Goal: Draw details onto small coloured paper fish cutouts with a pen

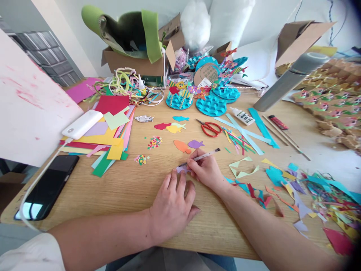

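My right hand [205, 169] pinches a slim pen [205, 154], its tip down at a small lavender paper piece [183, 169]. My left hand [175, 201] lies on the table, fingers stretched out, and their tips press the near edge of that piece. Most of the piece is covered by my fingers, so its full outline is hidden. Just beyond sit an orange paper fish [182, 146] and a purple paper fish [196, 144]. Farther back are a red paper fish [161, 126], a yellow one [173, 129] and a blue one [180, 118]. Two heaps of paper confetti [155, 142] are to the left.
Red-handled scissors [211, 129], a glue bottle [242, 116] and paper strips [242, 130] lie right of the fish. A grey flask [284, 84] stands behind. Coloured paper sheets [113, 101], a white power bank [82, 124] and a phone [49, 188] are left. Scraps [301, 203] cover the right.
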A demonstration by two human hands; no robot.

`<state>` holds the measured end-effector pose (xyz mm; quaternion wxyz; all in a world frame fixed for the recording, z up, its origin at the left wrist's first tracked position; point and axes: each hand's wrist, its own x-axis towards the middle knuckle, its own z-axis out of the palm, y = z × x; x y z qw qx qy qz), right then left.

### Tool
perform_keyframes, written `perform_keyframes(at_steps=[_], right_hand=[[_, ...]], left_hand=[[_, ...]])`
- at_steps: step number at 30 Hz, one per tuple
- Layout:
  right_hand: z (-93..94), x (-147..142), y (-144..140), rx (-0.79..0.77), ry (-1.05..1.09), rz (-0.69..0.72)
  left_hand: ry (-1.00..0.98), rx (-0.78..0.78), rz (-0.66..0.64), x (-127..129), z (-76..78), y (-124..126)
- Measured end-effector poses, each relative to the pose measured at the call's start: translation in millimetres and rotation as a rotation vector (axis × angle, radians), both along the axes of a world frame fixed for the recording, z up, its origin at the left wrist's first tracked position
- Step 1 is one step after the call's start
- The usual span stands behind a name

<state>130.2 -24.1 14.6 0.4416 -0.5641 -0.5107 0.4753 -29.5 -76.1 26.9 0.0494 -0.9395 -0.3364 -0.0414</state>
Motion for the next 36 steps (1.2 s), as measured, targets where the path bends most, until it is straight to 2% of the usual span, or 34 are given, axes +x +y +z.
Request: perform_keyframes(at_steps=[36], right_hand=[[0.9,1.0,-0.4,0.007,-0.024,-0.010]], left_hand=[[-0.008,0.018,-0.007,-0.1,-0.6,-0.5]])
